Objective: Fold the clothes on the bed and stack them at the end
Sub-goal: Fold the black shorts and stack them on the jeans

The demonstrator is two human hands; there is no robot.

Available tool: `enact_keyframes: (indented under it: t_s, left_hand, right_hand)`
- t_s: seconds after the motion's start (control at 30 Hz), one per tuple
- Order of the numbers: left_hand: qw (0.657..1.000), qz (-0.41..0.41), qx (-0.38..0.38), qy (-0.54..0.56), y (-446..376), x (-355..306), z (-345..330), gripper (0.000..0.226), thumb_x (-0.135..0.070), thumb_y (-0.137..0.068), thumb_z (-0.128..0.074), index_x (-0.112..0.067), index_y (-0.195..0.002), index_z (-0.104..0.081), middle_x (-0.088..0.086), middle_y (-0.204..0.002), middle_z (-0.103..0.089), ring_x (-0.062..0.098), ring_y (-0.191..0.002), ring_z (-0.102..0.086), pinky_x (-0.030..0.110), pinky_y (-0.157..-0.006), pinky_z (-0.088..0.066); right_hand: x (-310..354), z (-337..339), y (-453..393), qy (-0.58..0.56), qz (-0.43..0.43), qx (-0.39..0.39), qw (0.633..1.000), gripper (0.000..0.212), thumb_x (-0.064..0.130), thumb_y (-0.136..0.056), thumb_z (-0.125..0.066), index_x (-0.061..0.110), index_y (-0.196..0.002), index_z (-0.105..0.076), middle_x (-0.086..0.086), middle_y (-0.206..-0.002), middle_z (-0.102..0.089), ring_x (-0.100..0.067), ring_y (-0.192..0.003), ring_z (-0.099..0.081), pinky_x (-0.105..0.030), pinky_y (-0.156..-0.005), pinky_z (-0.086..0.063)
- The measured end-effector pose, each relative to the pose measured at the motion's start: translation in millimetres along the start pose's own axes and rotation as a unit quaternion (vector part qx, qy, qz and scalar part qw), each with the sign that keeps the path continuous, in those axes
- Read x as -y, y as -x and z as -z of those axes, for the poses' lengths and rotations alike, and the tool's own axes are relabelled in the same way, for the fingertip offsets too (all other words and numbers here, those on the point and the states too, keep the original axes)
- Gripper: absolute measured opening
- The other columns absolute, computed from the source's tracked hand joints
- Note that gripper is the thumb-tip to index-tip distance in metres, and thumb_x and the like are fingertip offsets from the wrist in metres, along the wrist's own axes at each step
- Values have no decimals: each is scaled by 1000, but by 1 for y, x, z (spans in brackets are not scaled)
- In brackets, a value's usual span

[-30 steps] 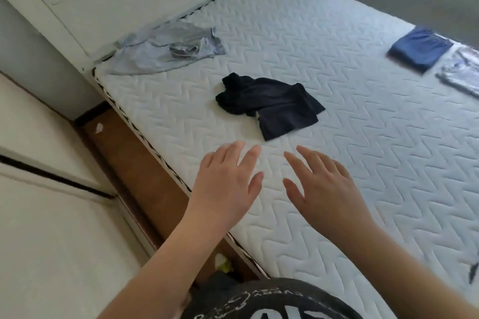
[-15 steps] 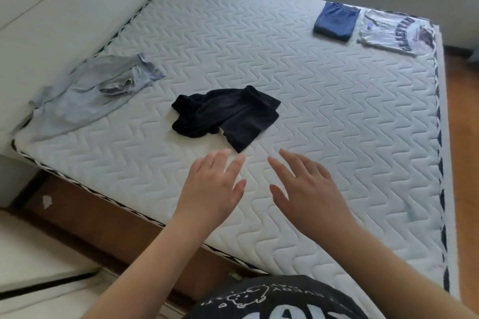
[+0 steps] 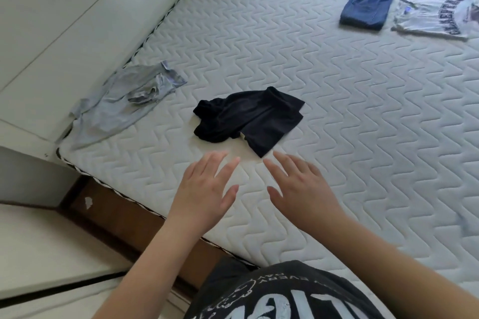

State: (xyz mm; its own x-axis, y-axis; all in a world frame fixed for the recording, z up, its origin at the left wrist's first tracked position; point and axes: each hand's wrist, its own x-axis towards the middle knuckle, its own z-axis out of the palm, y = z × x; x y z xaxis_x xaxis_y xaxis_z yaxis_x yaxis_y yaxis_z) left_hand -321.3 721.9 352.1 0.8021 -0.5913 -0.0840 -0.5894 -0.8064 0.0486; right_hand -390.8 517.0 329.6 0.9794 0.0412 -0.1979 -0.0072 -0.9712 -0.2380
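I have both forearms reaching forward from the bottom of the head view, bare to the elbows and converging slightly. My left hand [image 3: 207,191] is held palm down, fingers straight and a little spread, thumb angled inward toward the other hand. My right hand [image 3: 300,189] mirrors it: palm down, fingers extended and fanned, thumb pointing inward. The two hands sit side by side, near each other but not touching, thumbs facing across a narrow gap. Neither holds anything. Both wrists run straight in line with their forearms.

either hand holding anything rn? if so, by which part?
Nothing held. Left hand and right hand are open above the mattress, short of the black garment.
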Motion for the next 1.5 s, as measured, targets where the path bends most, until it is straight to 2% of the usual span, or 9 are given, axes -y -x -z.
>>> enact_keyframes:
  t_s: [0.13,0.3,0.5,0.63,0.77,0.93,1.17,1.5]
  left_hand:
    - [1000,-1,2,15,-13,29,-8,53,-38,-95,-55,-22,-145,-47,7,-146,-47,28,-137,-42,43,-107,-38]
    - [999,-46,8,24,-38,94,-24,53,-39,-94,-57,-22,-144,-47,7,-145,-48,27,-135,-44,42,-106,-39]
    - [993,-105,52,20,-77,220,-49,58,-44,-98,-48,-25,-151,-36,7,-156,-34,26,-145,-30,41,-113,-28]
    - [988,-128,82,11,-104,280,-60,60,-46,-100,-39,-27,-155,-24,4,-160,-23,23,-148,-19,39,-116,-19]
    - [980,-172,101,19,-124,286,-75,60,-48,-101,-32,-29,-156,-16,1,-162,-16,21,-150,-11,37,-117,-15]
    - [972,-194,125,37,-143,275,-101,59,-45,-101,-36,-29,-155,-21,2,-161,-21,21,-149,-14,37,-117,-17]
    - [965,-211,156,18,-194,255,-152,58,-40,-102,-38,-25,-155,-22,3,-161,-22,21,-149,-15,37,-118,-15]
    - [964,-193,181,-6,-257,250,-247,61,-37,-101,-39,-24,-156,-17,5,-161,-21,22,-149,-16,37,-117,-19]
  right_hand:
    - [16,-6,-29,-5,-17,-7,1000,58,47,-101,-32,26,-154,-17,0,-162,-18,-21,-146,-21,-37,-118,-19]
    - [49,-22,-77,3,-73,-18,997,59,48,-101,-33,27,-154,-18,0,-162,-19,-21,-145,-25,-38,-117,-23]
    - [112,-44,-129,15,-171,-9,985,60,46,-98,-42,24,-152,-28,-3,-158,-29,-25,-142,-35,-41,-112,-33]
    - [145,-52,-150,25,-215,19,976,60,46,-98,-37,25,-153,-23,-1,-160,-24,-23,-144,-30,-39,-114,-29]
    - [160,-56,-178,12,-245,14,969,61,46,-99,-38,26,-154,-21,-1,-161,-22,-25,-144,-29,-41,-115,-28]
    - [153,-78,-208,-6,-264,12,964,62,47,-99,-35,27,-154,-16,-1,-162,-18,-23,-145,-26,-39,-114,-28]
    - [109,-123,-254,-22,-270,41,962,62,44,-101,-38,25,-155,-15,-3,-162,-17,-25,-145,-24,-40,-115,-26]
    - [32,-208,-326,-22,-246,72,966,70,36,-95,-50,19,-155,-19,-6,-158,-28,-26,-136,-36,-39,-108,-33]
